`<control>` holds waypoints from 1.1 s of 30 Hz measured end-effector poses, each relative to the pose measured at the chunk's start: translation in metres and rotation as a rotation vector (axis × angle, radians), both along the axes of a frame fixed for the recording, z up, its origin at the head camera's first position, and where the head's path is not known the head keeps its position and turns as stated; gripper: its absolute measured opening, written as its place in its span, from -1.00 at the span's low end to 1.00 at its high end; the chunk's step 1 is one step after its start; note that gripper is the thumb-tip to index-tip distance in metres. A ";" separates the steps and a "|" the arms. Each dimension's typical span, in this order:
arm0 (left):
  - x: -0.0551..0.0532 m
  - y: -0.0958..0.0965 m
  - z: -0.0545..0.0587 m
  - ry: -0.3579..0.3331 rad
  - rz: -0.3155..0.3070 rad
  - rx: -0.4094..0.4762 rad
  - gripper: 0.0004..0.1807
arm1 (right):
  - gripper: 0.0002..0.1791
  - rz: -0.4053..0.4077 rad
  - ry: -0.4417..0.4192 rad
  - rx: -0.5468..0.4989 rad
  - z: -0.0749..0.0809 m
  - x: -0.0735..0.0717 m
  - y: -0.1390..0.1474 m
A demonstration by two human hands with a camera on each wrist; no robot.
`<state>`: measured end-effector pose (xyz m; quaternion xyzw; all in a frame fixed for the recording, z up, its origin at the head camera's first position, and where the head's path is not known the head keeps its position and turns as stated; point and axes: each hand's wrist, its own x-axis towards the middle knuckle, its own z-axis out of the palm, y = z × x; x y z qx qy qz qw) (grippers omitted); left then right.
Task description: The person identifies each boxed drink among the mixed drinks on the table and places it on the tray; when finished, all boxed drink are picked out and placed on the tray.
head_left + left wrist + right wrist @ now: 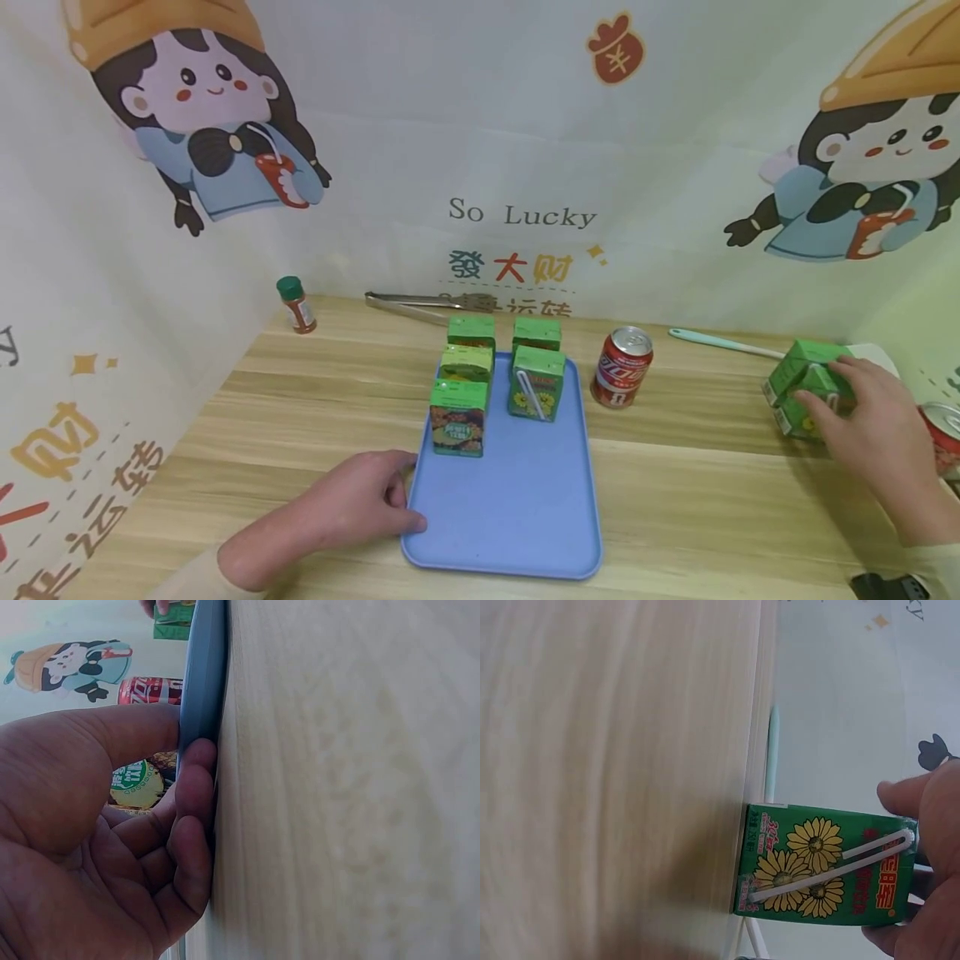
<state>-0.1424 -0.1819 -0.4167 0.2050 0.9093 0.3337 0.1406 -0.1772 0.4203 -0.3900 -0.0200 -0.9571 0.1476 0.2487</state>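
Blue rectangular plastic tray (502, 525) in the left hand (360, 496), green box-shaped card drink carton (802, 836) in the right hand (877, 425)

Beyond the left hand and to its left: small red seasoning bottle with a green cap (302, 317). Clamped by the left hand at the tray's left rim, with thumb on the edge and fingers curled against its outer side. Probably light and stiff, apt to slide on the pale wooden table (712, 500); best steadied by the rim, as now gripped. Ahead of the left hand: silver metal tongs (397, 304), then, to its right, on the tray, three green-topped card cartons (459, 429) in one row and two more green cartons (538, 360) in another.

Between the hands: shiny red metal drink can (622, 375). Left of the right hand and beyond: slim turquoise-handled utensil (708, 339).

Pinched near its top between the right thumb and fingers: the carton, upright. Likely modest in weight, firm at the corners, softer on the faces, slightly slippery, easily dented by squeezing. Best held by opposite sides near the top, clear of the white bent straw (795, 884). Just behind, contact unclear: second green carton (802, 358). Right of the right hand, partly hidden: second red can (947, 446).
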 end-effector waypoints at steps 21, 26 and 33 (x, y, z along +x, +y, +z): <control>0.000 0.002 0.001 -0.005 0.004 -0.016 -0.05 | -0.27 -0.160 -0.083 -0.057 0.003 0.008 -0.009; 0.000 0.001 0.000 0.002 0.000 -0.007 -0.05 | -0.23 -0.168 -0.106 -0.095 0.006 0.007 -0.010; 0.000 0.001 0.000 -0.004 0.002 -0.003 -0.04 | -0.19 -0.160 -0.120 -0.124 0.007 0.007 -0.011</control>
